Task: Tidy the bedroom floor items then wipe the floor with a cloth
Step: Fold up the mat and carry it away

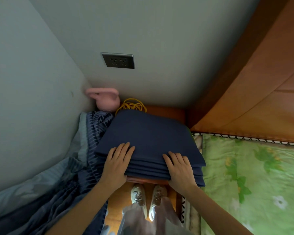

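Beside the bed [255,175], left hand [116,164] and right hand [180,167] flat, fingers straight, on folded navy cloth [149,136] atop nightstand [166,111].

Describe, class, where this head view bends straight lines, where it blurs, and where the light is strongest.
Head view: wide-angle bowing curves the wooden headboard; the trouser legs at the bottom edge smear; brightest patch is the floor around the shoes; both hands on the folded blue cloth stay sharp.
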